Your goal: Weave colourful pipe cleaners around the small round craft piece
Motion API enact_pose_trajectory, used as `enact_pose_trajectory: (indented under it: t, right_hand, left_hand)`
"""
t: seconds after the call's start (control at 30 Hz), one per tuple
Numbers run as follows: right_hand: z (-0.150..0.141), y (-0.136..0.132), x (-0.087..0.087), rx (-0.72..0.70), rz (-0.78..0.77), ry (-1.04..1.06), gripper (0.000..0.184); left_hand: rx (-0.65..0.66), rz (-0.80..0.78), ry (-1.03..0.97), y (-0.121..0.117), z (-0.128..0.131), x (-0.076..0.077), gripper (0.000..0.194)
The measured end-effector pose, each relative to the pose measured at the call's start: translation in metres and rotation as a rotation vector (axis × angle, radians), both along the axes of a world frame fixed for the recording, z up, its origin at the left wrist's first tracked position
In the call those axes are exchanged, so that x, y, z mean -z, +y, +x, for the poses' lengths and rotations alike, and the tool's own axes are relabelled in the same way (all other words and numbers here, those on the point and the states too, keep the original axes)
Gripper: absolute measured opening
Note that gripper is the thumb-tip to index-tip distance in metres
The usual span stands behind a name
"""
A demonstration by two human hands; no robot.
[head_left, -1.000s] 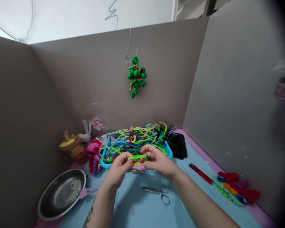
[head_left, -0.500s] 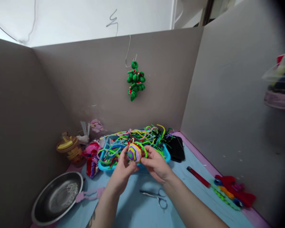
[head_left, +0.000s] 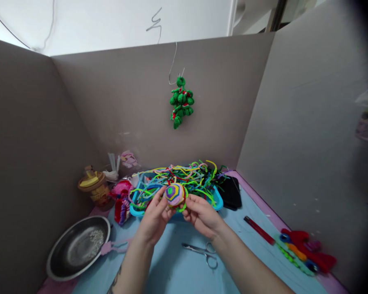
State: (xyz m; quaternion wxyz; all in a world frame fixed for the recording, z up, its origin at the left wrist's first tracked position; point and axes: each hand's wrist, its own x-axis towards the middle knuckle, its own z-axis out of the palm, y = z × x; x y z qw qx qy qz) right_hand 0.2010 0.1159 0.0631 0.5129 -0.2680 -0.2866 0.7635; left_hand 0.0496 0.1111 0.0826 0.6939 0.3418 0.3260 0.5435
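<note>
A rounded piece of coiled fuzzy pipe cleaner (head_left: pixel 174 194), ringed in green, purple, yellow, blue and pink, is held up at the front of the blue basket. My left hand (head_left: pixel 155 218) is closed around its left and lower side. At its right edge, my right hand (head_left: pixel 203 214) pinches near a bright green pipe cleaner (head_left: pixel 186 192) that bends round the piece; the exact grip is partly hidden by the fingers. Scissors (head_left: pixel 199 251) lie on the blue cloth below the hands.
Loose pipe cleaners (head_left: pixel 168 175) overflow the blue basket (head_left: pixel 137 212). A metal bowl (head_left: pixel 75 249) with small white pieces sits at left, near a brown cup (head_left: pixel 96 188). Right are a red cutter-like tool (head_left: pixel 259 229) and fuzzy coloured pieces (head_left: pixel 306 251). A green ornament (head_left: pixel 182 104) hangs at the back.
The coiled piece has been tilted so its ringed centre faces more upward. Both hands have shifted their fingers around it. The whole view has moved slightly.
</note>
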Motion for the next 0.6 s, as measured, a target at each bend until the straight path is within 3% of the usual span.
enact_pose_trajectory:
  t: [0.13,0.27,0.47,0.6]
  right_hand:
    - [0.003,0.004,0.005,0.018,-0.011,0.108,0.026]
    - [0.004,0.009,0.012,0.002,0.031,0.134,0.019]
    - [0.003,0.01,0.016,0.025,0.016,0.175,0.017]
    - [0.0,0.01,0.019,0.039,0.03,0.159,0.017]
  left_hand:
    - [0.06,-0.052,-0.088,-0.001,0.006,0.003,0.044]
    - [0.059,-0.023,-0.095,-0.001,0.011,0.009,0.058]
    - [-0.096,0.041,-0.024,-0.001,0.021,0.017,0.079]
    - [-0.248,0.123,0.111,-0.002,0.025,0.019,0.077]
